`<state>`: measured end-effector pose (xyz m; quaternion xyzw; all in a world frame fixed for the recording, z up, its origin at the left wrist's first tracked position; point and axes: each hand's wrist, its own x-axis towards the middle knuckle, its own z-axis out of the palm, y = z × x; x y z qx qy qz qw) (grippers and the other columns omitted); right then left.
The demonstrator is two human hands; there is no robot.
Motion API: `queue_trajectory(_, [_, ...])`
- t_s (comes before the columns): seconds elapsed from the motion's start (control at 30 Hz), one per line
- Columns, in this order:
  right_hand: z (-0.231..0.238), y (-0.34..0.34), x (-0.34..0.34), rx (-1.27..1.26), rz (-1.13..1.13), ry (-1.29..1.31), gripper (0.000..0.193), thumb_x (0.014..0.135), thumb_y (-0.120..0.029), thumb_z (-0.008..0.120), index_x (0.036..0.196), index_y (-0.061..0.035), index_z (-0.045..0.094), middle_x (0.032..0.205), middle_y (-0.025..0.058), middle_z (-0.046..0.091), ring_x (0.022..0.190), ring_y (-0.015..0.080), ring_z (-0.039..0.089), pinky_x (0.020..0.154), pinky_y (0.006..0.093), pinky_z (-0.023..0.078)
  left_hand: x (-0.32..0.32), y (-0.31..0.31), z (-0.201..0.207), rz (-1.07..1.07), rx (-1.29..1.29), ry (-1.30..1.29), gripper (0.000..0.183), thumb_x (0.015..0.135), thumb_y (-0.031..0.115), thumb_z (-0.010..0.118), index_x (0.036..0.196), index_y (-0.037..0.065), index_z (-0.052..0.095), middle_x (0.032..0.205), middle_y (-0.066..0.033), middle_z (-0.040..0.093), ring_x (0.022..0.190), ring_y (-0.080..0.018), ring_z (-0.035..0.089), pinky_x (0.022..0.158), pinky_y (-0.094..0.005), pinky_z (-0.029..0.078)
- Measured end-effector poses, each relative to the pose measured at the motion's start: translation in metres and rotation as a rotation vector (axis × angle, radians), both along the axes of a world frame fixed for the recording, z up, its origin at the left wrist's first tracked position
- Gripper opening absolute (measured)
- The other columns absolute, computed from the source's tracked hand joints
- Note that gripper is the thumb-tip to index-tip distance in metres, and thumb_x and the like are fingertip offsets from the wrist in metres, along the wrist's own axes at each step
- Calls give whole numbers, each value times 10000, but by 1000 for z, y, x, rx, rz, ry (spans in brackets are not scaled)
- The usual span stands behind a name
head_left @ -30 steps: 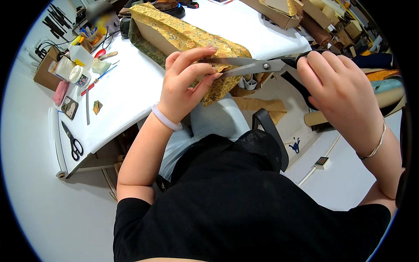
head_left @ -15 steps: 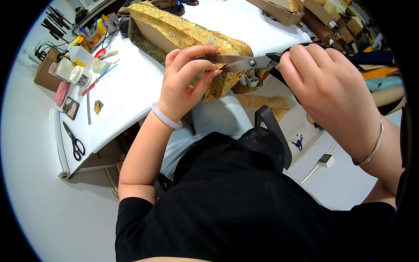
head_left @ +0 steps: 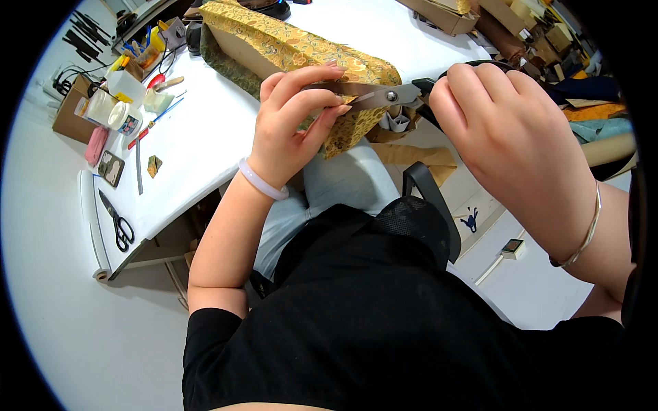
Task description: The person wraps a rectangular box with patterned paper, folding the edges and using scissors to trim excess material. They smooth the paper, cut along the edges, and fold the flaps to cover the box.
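My right hand [head_left: 504,130] grips the black handles of a large pair of scissors [head_left: 403,94]. Their steel blades point left, to the corner of a gold patterned fabric [head_left: 363,65]. My left hand [head_left: 295,113] pinches the edge of that fabric between thumb and fingers, right at the blade tips. The fabric wraps a long box-like form whose bare tan board [head_left: 240,53] shows on one side, with a dark green strip along its lower edge. It rests on the white table and overhangs its near edge, above my lap. My fingers partly hide the blades.
On the white table [head_left: 199,137] at left lie a second pair of black-handled scissors [head_left: 118,222], a ruler [head_left: 140,164], a phone [head_left: 110,168] and a small fabric scrap [head_left: 154,166]. A white jar [head_left: 126,118] stands behind them. Cardboard boxes [head_left: 445,15] sit at the far right.
The scissors and my right hand have shifted slightly left and up, and the blades look nearer together. My left hand keeps its pinch on the fabric.
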<state>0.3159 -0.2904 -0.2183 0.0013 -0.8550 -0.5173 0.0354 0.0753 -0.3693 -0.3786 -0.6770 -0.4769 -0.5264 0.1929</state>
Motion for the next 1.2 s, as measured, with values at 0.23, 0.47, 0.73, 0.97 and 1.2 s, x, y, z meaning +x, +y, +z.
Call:
queue_trajectory(0.23, [0, -3, 3, 10, 8, -2, 163, 818, -110, 681, 952, -65, 599, 862, 14, 552, 813, 123, 584, 705, 230, 472, 1, -2, 3, -24, -46, 27, 180, 836, -4, 752, 963, 61, 641, 1248, -136, 681, 1160, -293, 630, 997, -370, 464])
queue_trajectory(0.47, [1, -2, 3, 30, 51, -8, 165, 790, -94, 682, 931, -64, 602, 833, 6, 549, 776, 117, 583, 664, 221, 464, -3, 2, -3, -11, -11, 9, 201, 844, 27, 743, 991, 114, 638, 1238, -49, 705, 1146, -205, 658, 955, -339, 393])
queue_trajectory(0.73, [2, 0, 6, 26, 82, -11, 189, 766, -99, 699, 936, -57, 628, 836, 4, 577, 770, 109, 593, 644, 218, 460, -3, 2, -1, -4, -42, 29, 183, 907, -2, 677, 1015, 95, 565, 1232, -88, 708, 1174, -237, 661, 986, -348, 390])
queue_trajectory(0.97, [1, 1, 4, 58, 118, 32, 171, 772, -134, 707, 904, -71, 619, 798, -3, 539, 743, 107, 578, 640, 223, 454, -1, 4, 1, -14, -48, 18, 185, 910, -4, 673, 1007, 105, 559, 1233, -73, 709, 1171, -221, 663, 974, -342, 376])
queue_trajectory(1.2, [-5, 2, -2, 60, 62, -10, 150, 808, -181, 708, 857, -101, 591, 763, -6, 500, 733, 105, 578, 637, 225, 461, -2, 4, 1, -13, -68, 0, 167, 918, -3, 662, 1002, 96, 557, 1223, -87, 714, 1190, -236, 658, 986, -341, 380])
